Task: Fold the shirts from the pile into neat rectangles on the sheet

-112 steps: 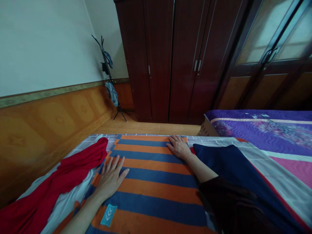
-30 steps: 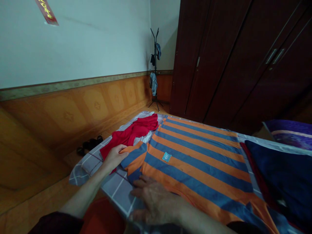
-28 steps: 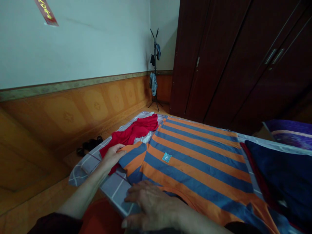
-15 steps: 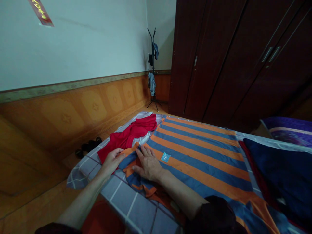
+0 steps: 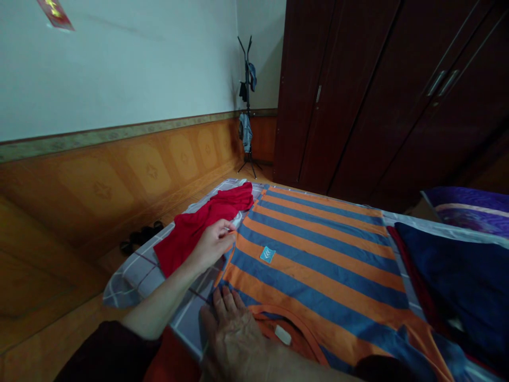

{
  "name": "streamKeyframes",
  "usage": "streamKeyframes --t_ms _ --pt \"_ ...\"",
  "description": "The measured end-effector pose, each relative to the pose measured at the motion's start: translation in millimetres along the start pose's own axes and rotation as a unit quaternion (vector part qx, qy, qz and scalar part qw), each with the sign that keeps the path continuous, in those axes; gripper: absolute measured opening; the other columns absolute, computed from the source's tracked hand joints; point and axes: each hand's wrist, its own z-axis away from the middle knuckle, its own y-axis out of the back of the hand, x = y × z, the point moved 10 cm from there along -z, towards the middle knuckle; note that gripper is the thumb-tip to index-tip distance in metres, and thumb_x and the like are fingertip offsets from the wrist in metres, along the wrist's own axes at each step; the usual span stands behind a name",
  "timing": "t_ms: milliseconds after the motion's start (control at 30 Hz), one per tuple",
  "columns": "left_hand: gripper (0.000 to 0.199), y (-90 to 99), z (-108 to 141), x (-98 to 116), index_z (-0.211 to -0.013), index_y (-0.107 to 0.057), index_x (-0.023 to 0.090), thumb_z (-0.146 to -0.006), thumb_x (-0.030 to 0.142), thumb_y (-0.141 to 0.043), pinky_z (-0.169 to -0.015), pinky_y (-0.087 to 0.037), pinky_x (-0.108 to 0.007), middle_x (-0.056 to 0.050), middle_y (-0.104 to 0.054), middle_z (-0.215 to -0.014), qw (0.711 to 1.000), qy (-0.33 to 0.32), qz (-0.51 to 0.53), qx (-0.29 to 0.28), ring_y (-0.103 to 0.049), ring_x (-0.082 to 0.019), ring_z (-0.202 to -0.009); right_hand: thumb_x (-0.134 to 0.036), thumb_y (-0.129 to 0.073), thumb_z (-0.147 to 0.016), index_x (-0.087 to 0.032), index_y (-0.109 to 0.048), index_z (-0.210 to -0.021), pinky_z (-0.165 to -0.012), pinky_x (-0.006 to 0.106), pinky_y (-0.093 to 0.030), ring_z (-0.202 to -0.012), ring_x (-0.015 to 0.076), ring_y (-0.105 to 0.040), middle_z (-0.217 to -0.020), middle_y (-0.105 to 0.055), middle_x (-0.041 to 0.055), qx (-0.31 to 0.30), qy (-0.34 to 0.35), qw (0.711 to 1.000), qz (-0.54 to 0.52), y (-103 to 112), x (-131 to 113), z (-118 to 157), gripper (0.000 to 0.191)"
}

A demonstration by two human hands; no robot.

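Note:
An orange and blue striped T-shirt [image 5: 310, 260] lies spread on the bed, its neckline and white label towards me. My left hand [image 5: 218, 243] pinches the shirt's left edge between thumb and fingers. Lower down, my right hand [image 5: 233, 326] lies with its fingers flat at the shirt's near left corner, beside the collar. The right thumb is only partly visible. A red garment [image 5: 202, 220] lies crumpled just beyond my left hand.
Grey checked bedding [image 5: 139, 273] covers the bed. Dark blue folded clothing [image 5: 449, 260] lies at the right, near a purple bundle [image 5: 469, 209]. A coat rack [image 5: 247, 101] stands in the corner beside the dark wardrobe [image 5: 338, 95]. Dark shoes [image 5: 141, 236] are on the floor.
The bunched left part of the shirt is now laid flatter, folded in, with the collar showing. My left hand has moved up and right along the edge; my right hand has moved towards me.

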Motion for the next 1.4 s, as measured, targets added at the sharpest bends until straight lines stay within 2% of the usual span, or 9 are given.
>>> streamKeyframes --t_ms 133,200,333,433,633,900,1000,1133,1400 --pt "0.024 -73.0 -8 8 -0.099 -0.053 0.017 -0.076 0.024 -0.053 -0.05 -0.04 -0.019 0.004 -0.059 -0.066 0.991 -0.028 -0.021 -0.129 -0.058 -0.01 -0.055 -0.017 -0.041 -0.089 -0.011 -0.054 -0.122 -0.096 0.051 -0.044 -0.119 0.0356 -0.05 -0.128 -0.054 0.0208 0.047 0.023 0.995 0.083 -3 5 17 0.036" --pt "0.029 -90.1 -15 5 -0.107 -0.051 0.016 -0.078 0.022 -0.05 -0.051 -0.043 -0.019 0.001 -0.062 -0.074 0.986 -0.035 -0.027 -0.159 -0.062 -0.011 -0.058 -0.018 -0.043 -0.087 -0.011 -0.055 -0.119 -0.091 0.049 -0.048 -0.112 0.0352 -0.056 -0.122 -0.059 0.0193 0.078 0.023 0.992 0.101 2 12 30 0.035" --pt "0.03 -68.5 -39 1 -0.109 -0.056 0.015 -0.081 0.019 -0.045 -0.06 -0.048 -0.022 -0.006 -0.066 -0.091 0.977 -0.1 -0.16 -0.1 -0.066 -0.014 -0.071 -0.02 -0.048 -0.083 -0.013 -0.055 -0.116 -0.083 0.042 -0.052 -0.102 0.0309 -0.061 -0.113 -0.064 0.0147 0.119 0.009 0.989 0.093 22 24 55 0.035" --pt "0.027 -51.0 -53 -7 -0.101 -0.063 0.014 -0.079 0.016 -0.048 -0.067 -0.049 -0.024 -0.007 -0.069 -0.093 0.953 -0.122 -0.26 -0.1 -0.065 -0.016 -0.077 -0.016 -0.049 -0.081 -0.02 -0.053 -0.117 -0.078 0.035 -0.052 -0.091 0.0234 -0.062 -0.106 -0.065 0.0074 0.112 -0.016 0.992 0.056 36 30 57 0.037" --pt "0.039 -55.0 -59 -26 -0.105 -0.066 0.022 -0.069 0.011 -0.057 -0.084 -0.046 -0.025 -0.001 -0.068 -0.108 0.921 -0.153 -0.331 -0.139 -0.062 -0.018 -0.093 -0.014 -0.053 -0.079 -0.019 -0.057 -0.104 -0.064 0.033 -0.049 -0.079 0.023 -0.061 -0.09 -0.065 0.0073 0.061 -0.094 0.985 0.13 40 57 28 0.025" --pt "0.008 -47.0 -64 -29 -0.079 -0.066 0.022 -0.077 0.024 -0.058 -0.075 -0.044 -0.027 -0.001 -0.066 -0.081 0.911 -0.146 -0.379 -0.071 -0.06 -0.019 -0.08 -0.007 -0.051 -0.08 -0.018 -0.062 -0.086 -0.052 0.025 -0.037 -0.07 0.0195 -0.065 -0.079 -0.068 0.0068 0.006 -0.19 0.971 0.147 39 106 25 0.016" --pt "0.01 -45.4 -64 -22 -0.08 -0.063 0.021 -0.081 0.029 -0.057 -0.077 -0.042 -0.025 -0.001 -0.066 -0.085 0.916 -0.156 -0.366 -0.052 -0.059 -0.018 -0.086 -0.006 -0.047 -0.083 -0.018 -0.06 -0.084 -0.053 0.026 -0.035 -0.07 0.0201 -0.064 -0.076 -0.068 0.0058 0.05 -0.201 0.96 0.186 49 117 29 0.018" --pt "0.014 -44.0 -69 -29 -0.082 -0.06 0.02 -0.085 0.032 -0.054 -0.065 -0.041 -0.021 0.002 -0.065 -0.076 0.926 -0.14 -0.348 -0.039 -0.06 -0.014 -0.074 -0.008 -0.048 -0.083 -0.019 -0.059 -0.082 -0.051 0.027 -0.03 -0.063 0.0203 -0.063 -0.07 -0.066 0.0044 0.112 -0.23 0.939 0.228 61 131 38 0.016" --pt "0.012 -39.9 -73 -41 -0.085 -0.064 0.023 -0.081 0.033 -0.058 -0.062 -0.039 -0.022 0.002 -0.069 -0.079 0.931 -0.107 -0.349 -0.023 -0.063 -0.015 -0.074 -0.001 -0.049 -0.077 -0.02 -0.056 -0.074 -0.052 0.028 -0.027 -0.058 0.0188 -0.058 -0.064 -0.062 0.002 0.209 -0.199 0.92 0.265 77 133 41 0.02"
